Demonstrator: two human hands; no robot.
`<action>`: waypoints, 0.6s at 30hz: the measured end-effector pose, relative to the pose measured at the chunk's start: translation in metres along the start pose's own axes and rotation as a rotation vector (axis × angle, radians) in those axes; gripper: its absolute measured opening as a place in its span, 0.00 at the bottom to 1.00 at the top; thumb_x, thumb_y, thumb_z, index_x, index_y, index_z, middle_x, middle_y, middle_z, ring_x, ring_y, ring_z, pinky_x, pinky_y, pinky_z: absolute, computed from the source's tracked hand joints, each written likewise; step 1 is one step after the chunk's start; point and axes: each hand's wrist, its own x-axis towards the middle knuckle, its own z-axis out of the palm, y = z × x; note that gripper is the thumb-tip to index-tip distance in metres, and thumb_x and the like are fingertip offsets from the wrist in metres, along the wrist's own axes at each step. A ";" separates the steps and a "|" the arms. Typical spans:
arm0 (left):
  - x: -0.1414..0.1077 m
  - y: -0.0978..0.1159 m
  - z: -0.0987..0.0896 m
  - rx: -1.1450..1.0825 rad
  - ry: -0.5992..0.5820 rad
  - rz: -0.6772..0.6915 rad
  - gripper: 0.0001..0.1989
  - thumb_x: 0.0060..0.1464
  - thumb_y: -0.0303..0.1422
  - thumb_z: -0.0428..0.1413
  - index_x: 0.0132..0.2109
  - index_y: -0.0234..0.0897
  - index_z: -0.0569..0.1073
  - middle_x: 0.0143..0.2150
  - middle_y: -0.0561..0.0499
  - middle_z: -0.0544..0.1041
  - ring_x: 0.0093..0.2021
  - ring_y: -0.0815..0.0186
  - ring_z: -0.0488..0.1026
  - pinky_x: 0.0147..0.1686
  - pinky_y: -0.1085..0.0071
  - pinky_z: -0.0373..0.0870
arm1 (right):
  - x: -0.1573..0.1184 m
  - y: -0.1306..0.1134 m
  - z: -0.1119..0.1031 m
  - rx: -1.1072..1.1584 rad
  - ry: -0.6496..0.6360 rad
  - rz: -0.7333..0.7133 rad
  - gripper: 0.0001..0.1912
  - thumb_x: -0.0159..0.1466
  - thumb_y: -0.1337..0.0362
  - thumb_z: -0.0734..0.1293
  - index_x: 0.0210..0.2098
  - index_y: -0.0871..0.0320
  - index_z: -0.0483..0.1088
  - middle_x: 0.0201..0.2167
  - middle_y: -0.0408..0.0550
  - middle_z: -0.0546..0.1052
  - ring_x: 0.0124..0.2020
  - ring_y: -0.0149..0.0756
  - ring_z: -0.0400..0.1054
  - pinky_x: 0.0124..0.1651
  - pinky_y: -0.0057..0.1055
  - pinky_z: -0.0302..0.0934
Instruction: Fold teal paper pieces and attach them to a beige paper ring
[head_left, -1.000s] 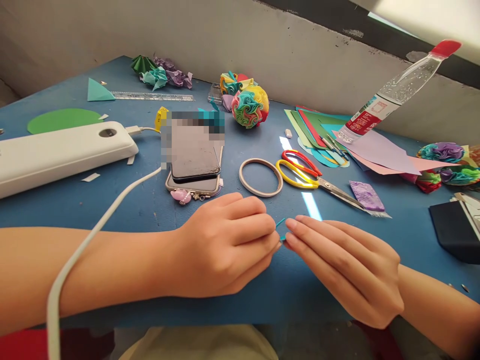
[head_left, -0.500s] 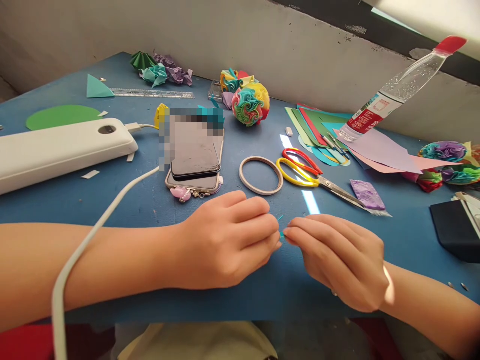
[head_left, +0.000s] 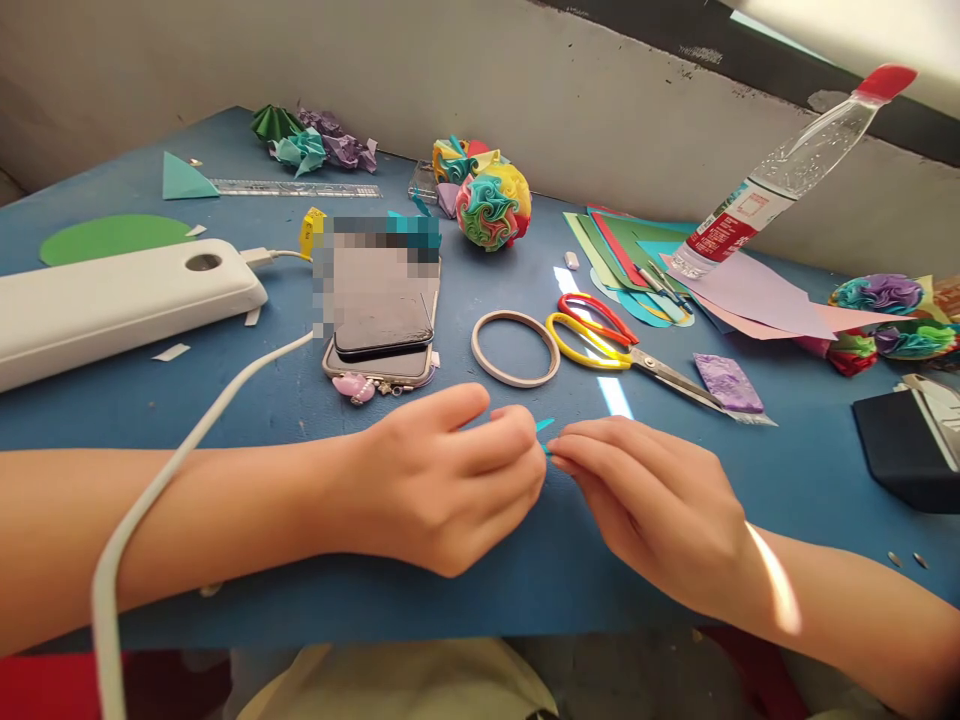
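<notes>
Two hands meet near the front edge of a blue surface (head_left: 787,470), pinching a tiny teal paper scrap (head_left: 545,425) between them. The left hand (head_left: 442,480) has its fingers curled in narrow, thumb and forefinger tips closed on the scrap; the right hand (head_left: 652,500) closes its fingertips on the scrap's other end. Both wrists rest on the surface.

Just beyond the hands lie a ring of tape (head_left: 516,348) and red-and-yellow scissors (head_left: 600,340), the blades pointing right toward a purple foil piece (head_left: 727,382). Left of the ring, two phones (head_left: 379,340) lie stacked, and a white cable (head_left: 202,430) runs from a white power bank (head_left: 112,305) over the left forearm. A stack of coloured paper sheets (head_left: 622,250) lies to the right under a clear water bottle (head_left: 787,170) with a red cap. A multicoloured folded paper ball (head_left: 491,205) sits near the back, with a clear ruler (head_left: 292,188) and a green paper circle (head_left: 109,238) to the left. A dark pouch (head_left: 900,460) lies at the right edge. A scuffed pale wall (head_left: 375,70) rises directly behind the surface.
</notes>
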 end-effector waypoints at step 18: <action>-0.001 -0.006 0.009 -0.127 0.032 -0.348 0.05 0.52 0.23 0.58 0.36 0.34 0.70 0.28 0.52 0.75 0.27 0.69 0.70 0.32 0.67 0.72 | 0.007 0.040 0.019 -0.215 0.133 -0.298 0.11 0.63 0.73 0.61 0.45 0.70 0.68 0.34 0.54 0.77 0.33 0.35 0.71 0.31 0.30 0.64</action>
